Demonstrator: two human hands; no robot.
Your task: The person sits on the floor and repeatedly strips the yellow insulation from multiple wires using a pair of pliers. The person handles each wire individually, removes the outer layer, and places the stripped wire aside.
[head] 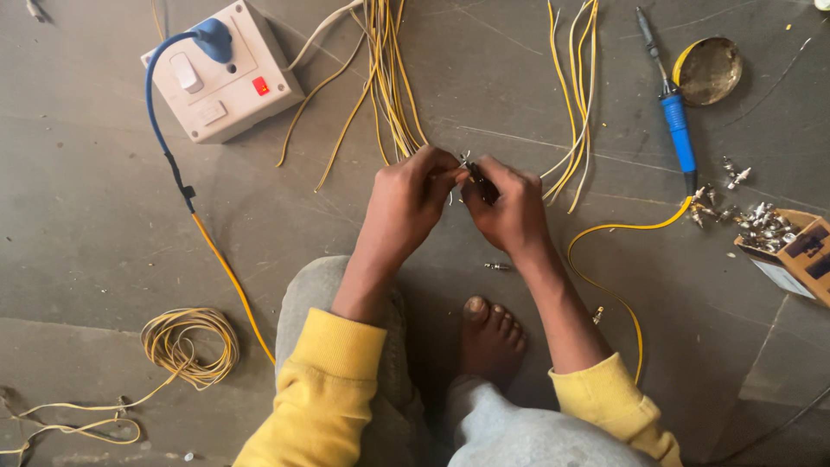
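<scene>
The grey floor (pixel 104 233) fills the view, scored with thin lines, and the person sits on it in grey trousers and yellow sleeves, 1 bare foot (pixel 490 333) tucked between the forearms. At the upper left lies a white switch box (pixel 223 73) with a red indicator and a blue plug (pixel 212 38) in its socket; from the plug a blue cord turns orange-yellow and runs down the floor. A bundle of yellow wires (pixel 386 78) fans down from the top edge to the hands, and a 2nd group of yellow wires (pixel 577 95) hangs just to the right. A coil of yellow wire (pixel 192 343) lies at the lower left. At the upper right a blue-handled soldering iron (pixel 677 121) lies beside a round brass tin (pixel 709 69), with a cardboard box (pixel 800 255) of small metal connectors below it (several are spilled on the floor nearby).

The left hand (pixel 406 203) and the right hand (pixel 510 207) meet at centre, fingertips touching. Both are closed in a pinch on 1 small metal connector (pixel 467 164), which sits between them just above the floor, at the lower end of the wire bundle. Another loose connector (pixel 499 266) lies on the floor under the right wrist.
</scene>
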